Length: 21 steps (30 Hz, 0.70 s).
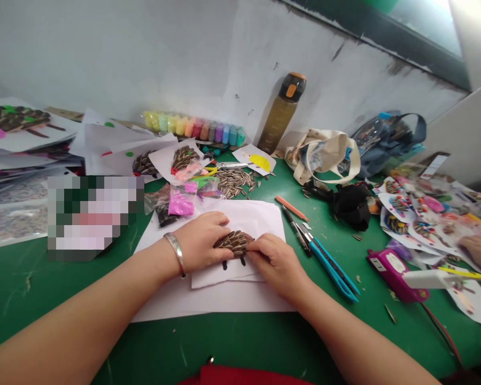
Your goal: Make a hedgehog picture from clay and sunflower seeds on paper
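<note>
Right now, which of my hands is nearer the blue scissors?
Right: your right hand is just left of the blue scissors, not touching them; your left hand is farther left, beyond your right hand.

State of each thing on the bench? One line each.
left hand, resting on the seed-covered shape
right hand, fingers against the shape's edge
sunflower-seed-covered shape, flat on white paper, seeds overlapping
loose sunflower seeds, in a scattered heap
water bottle, capped, tilted
blue craft knife, lying flat
magenta glue gun, on its side, cord attached
</note>
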### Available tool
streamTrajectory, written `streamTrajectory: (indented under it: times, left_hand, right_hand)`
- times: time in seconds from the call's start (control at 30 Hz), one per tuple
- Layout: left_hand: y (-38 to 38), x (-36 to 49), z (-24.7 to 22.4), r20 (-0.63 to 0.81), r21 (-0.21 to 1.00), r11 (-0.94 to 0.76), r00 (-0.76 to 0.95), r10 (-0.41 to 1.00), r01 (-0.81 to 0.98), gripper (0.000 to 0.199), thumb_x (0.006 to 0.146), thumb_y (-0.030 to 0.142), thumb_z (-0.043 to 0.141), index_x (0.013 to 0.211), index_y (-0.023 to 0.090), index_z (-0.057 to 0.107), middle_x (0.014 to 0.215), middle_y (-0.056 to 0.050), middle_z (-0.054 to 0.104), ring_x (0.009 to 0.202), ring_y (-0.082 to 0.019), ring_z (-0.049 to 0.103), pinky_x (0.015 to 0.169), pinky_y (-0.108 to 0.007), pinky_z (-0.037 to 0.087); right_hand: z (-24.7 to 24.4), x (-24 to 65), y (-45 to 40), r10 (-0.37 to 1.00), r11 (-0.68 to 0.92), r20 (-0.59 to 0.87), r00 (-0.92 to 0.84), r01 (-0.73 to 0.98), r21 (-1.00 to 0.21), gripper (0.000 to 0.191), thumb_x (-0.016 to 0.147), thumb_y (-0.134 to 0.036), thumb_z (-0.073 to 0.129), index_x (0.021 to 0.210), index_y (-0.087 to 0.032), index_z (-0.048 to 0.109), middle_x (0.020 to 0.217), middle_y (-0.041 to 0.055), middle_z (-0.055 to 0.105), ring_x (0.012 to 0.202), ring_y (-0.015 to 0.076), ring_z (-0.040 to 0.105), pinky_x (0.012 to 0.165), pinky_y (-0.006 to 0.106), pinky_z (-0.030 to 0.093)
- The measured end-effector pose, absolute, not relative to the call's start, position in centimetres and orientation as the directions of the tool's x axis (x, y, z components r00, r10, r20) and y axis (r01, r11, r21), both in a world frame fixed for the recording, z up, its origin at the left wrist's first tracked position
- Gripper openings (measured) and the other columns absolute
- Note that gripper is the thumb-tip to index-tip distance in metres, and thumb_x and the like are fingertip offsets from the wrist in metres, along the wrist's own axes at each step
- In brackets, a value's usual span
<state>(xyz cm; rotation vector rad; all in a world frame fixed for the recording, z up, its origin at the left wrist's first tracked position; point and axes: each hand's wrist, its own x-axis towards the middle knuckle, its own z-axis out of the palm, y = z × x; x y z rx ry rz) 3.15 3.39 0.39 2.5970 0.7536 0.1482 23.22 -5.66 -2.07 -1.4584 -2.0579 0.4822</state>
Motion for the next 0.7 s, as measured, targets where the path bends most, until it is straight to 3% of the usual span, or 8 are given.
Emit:
streamTrajectory:
  times: [0.23,0.47,0.7]
  left_hand:
    - [3.42,3.25,0.51,-0.046,0.427,-0.756,0.847,0.53,0.496,0.029,0.083,0.04,0.06,0.09,0.014,0.069,0.096,-0.009,0.055,0.092,-0.023,0.052,0.084,-0.034,0.041]
    - [3.4,3.19,0.6,-0.044,0.43,-0.756,0.848,0.528,0.493,0.027,0.082,0.039,0.06,0.091,0.014,0.069,0.094,-0.008,0.055,0.091,-0.023,0.052,0.083,-0.033,0.042]
    - [3.36,3.07,0.52,-0.04,0.422,-0.757,0.844,0.534,0.499,0.027,0.082,0.039,0.062,0.087,0.013,0.069,0.095,-0.009,0.056,0.092,-0.023,0.052,0.085,-0.034,0.042]
  right_hand:
    - [-2.24,23.11,-5.56,0.927,0.371,0.269,-0.26,0.733,-0.571,0.01,0.084,-0.013,0.06,0.086,-0.018,0.069,0.076,0.0029,0.063,0.076,0.017,0.057,0.069,0.028,0.043]
    - [-1.68,23.99,-5.93,0.959,0.278,0.223,-0.173,0.708,-0.65,0.013,0.085,-0.013,0.058,0.091,-0.019,0.068,0.081,0.0024,0.062,0.077,0.0141,0.059,0.07,0.024,0.045]
    - [-1.65,23.64,-5.88,0.954,0.3,0.185,-0.236,0.751,-0.589,0.016,0.088,-0.015,0.055,0.089,-0.018,0.07,0.078,0.004,0.062,0.075,0.0162,0.058,0.068,0.026,0.044]
